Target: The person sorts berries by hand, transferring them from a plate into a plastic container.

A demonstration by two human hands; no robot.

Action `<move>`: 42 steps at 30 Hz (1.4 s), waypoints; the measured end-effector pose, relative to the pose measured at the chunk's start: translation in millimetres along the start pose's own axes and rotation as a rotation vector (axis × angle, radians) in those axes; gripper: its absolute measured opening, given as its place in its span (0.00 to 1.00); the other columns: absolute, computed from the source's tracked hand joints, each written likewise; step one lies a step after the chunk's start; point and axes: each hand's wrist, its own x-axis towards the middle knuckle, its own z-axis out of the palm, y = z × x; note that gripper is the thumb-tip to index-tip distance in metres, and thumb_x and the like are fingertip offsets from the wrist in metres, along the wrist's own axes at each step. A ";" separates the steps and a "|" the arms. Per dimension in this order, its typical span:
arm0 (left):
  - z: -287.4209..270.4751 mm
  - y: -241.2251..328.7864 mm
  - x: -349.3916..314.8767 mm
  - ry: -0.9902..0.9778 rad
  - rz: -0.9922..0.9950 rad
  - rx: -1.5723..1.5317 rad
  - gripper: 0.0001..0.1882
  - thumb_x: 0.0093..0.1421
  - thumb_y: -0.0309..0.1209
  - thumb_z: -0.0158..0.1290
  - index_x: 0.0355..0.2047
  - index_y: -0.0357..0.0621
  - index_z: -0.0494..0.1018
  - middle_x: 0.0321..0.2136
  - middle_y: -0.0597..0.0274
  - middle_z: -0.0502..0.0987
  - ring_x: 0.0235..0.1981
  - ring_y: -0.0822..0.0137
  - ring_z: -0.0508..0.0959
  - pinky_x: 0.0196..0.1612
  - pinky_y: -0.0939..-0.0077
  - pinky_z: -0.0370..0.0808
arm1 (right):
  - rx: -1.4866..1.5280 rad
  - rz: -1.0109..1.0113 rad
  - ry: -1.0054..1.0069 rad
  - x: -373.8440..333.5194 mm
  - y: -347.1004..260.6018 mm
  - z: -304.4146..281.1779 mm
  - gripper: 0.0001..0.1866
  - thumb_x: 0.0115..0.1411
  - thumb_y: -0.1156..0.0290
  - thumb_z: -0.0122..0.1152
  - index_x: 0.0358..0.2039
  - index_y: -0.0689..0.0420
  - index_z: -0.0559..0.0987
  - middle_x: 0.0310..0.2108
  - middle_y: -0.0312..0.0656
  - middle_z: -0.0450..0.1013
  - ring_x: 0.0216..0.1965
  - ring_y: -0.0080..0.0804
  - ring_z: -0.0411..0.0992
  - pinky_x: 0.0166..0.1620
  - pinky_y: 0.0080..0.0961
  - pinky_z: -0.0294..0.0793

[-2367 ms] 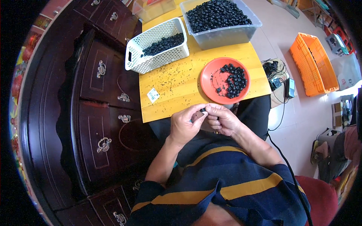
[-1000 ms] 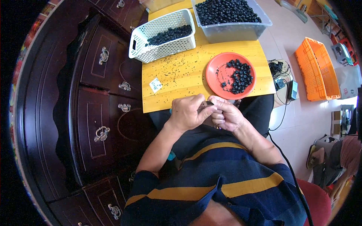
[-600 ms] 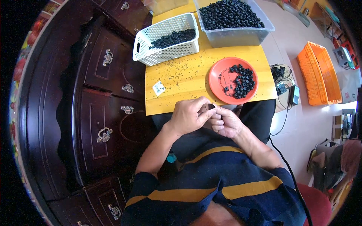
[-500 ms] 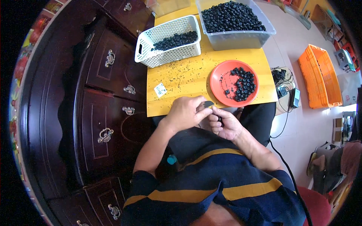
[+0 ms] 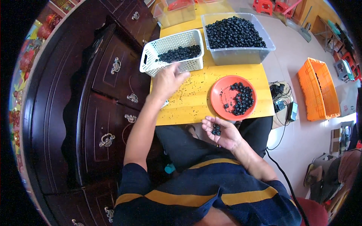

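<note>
My left hand is stretched over the table at the near wall of the white perforated basket. Its thumb stands apart from the fingers, whose tips are blurred; nothing shows between them. Inside the basket lies a heap of small black ring-shaped parts. Palm up, my right hand is just off the table's near edge, with several of the same black parts on its curled fingers. Beyond it sits a red-orange plate holding more black parts, mostly on its right side.
A clear plastic tub piled with black parts stands at the back right of the yellow table. Dark crumbs are strewn over the tabletop. Dark wooden drawers rise along the left. An orange crate and cables are on the right.
My left hand has gone from beside the right hand up to the basket. The dark blade seen at its fingers no longer shows. My right hand has opened out, showing the parts.
</note>
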 end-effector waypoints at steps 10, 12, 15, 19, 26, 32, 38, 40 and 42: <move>43.1 65.7 -140.9 -0.352 0.148 -0.266 0.17 0.54 0.40 0.63 0.40 0.45 0.77 0.21 0.59 0.78 0.24 0.54 0.81 0.29 0.58 0.77 | 0.042 -0.042 -0.195 5.2 -0.5 6.4 0.25 0.71 0.55 0.48 0.59 0.62 0.69 0.58 0.52 0.70 0.60 0.48 0.68 0.63 0.48 0.67; 47.4 67.4 -147.6 -0.335 0.172 -0.265 0.15 0.54 0.37 0.64 0.39 0.45 0.77 0.21 0.57 0.79 0.25 0.53 0.81 0.30 0.57 0.77 | 0.018 -0.058 -0.107 8.0 1.9 9.9 0.25 0.70 0.58 0.51 0.59 0.63 0.70 0.58 0.53 0.70 0.62 0.47 0.66 0.67 0.48 0.61; 57.0 63.4 -153.0 -0.227 0.224 -0.224 0.14 0.54 0.36 0.62 0.38 0.44 0.77 0.23 0.55 0.79 0.26 0.52 0.82 0.30 0.56 0.77 | 0.034 -0.071 -0.080 10.7 4.9 6.8 0.22 0.72 0.59 0.46 0.58 0.61 0.70 0.57 0.51 0.71 0.60 0.46 0.68 0.65 0.48 0.64; 57.2 67.1 -156.5 -0.231 0.249 -0.114 0.13 0.54 0.35 0.62 0.40 0.49 0.79 0.24 0.56 0.81 0.26 0.53 0.82 0.30 0.58 0.78 | 0.066 -0.066 -0.067 5.7 4.7 9.8 0.20 0.72 0.60 0.46 0.56 0.61 0.71 0.55 0.49 0.73 0.60 0.44 0.68 0.66 0.48 0.64; 59.9 66.7 -157.8 -0.171 0.291 -0.078 0.11 0.54 0.30 0.60 0.38 0.46 0.77 0.24 0.54 0.80 0.26 0.53 0.82 0.29 0.57 0.78 | 0.072 -0.066 -0.050 5.1 3.7 13.5 0.18 0.70 0.62 0.50 0.53 0.61 0.73 0.53 0.49 0.74 0.59 0.45 0.69 0.66 0.48 0.63; 47.6 62.3 -152.6 -0.111 0.240 -0.298 0.11 0.56 0.34 0.63 0.38 0.48 0.78 0.22 0.59 0.78 0.24 0.57 0.81 0.28 0.63 0.76 | -0.010 -0.046 -0.067 8.5 -0.8 -4.7 0.14 0.70 0.65 0.52 0.48 0.60 0.75 0.45 0.48 0.76 0.49 0.40 0.75 0.51 0.42 0.79; 35.1 58.1 -148.7 -0.148 0.182 -0.326 0.11 0.57 0.34 0.63 0.39 0.45 0.78 0.21 0.59 0.77 0.22 0.59 0.79 0.27 0.65 0.75 | -0.365 0.050 0.071 -8.2 2.1 16.8 0.15 0.71 0.50 0.50 0.37 0.49 0.72 0.22 0.25 0.60 0.18 0.14 0.52 0.19 0.13 0.50; 33.9 60.7 -149.5 -0.163 0.193 -0.325 0.11 0.57 0.34 0.63 0.39 0.45 0.78 0.20 0.59 0.77 0.22 0.60 0.79 0.26 0.66 0.74 | -0.398 0.090 -0.050 -10.4 0.9 14.0 0.16 0.70 0.49 0.52 0.37 0.48 0.72 0.21 0.23 0.56 0.18 0.12 0.51 0.18 0.12 0.48; 33.7 62.8 -149.4 -0.179 0.203 -0.322 0.11 0.57 0.33 0.63 0.39 0.45 0.78 0.20 0.59 0.77 0.21 0.60 0.79 0.26 0.66 0.74 | -0.415 0.066 -0.059 -12.4 0.7 15.1 0.15 0.69 0.50 0.53 0.37 0.48 0.72 0.20 0.22 0.56 0.18 0.12 0.51 0.18 0.12 0.48</move>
